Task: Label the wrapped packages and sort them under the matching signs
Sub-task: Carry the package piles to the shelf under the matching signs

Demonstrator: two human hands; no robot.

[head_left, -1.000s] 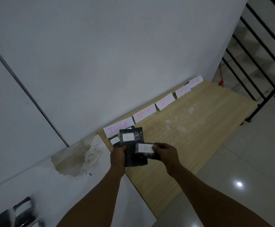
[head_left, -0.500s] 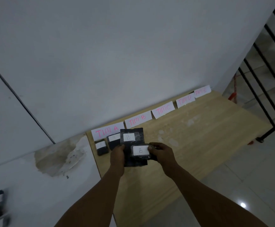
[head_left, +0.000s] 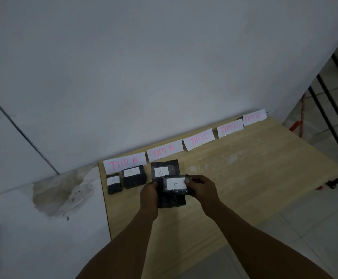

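Both hands hold black wrapped packages over a wooden board [head_left: 244, 178]. My left hand [head_left: 149, 195] grips the left edge of a large flat package [head_left: 171, 200] with a white B label. My right hand [head_left: 201, 188] grips a smaller package [head_left: 175, 184], also labelled B, held across the large one. Both hang just below the TIM B sign [head_left: 164, 150]. Two black packages [head_left: 134, 176] [head_left: 114, 183] with faint white labels lie under the TIM A sign [head_left: 124, 164].
Signs TIM C [head_left: 199, 139], TIM D [head_left: 229, 128] and TIM E [head_left: 254, 117] lean along the white wall. A black railing [head_left: 329, 121] stands at the right. A stained patch of floor [head_left: 61, 190] lies left of the board.
The view has swung left and closer, bringing both packages under TIM A into sight. My hands carried the two B packages forward toward the TIM B sign.
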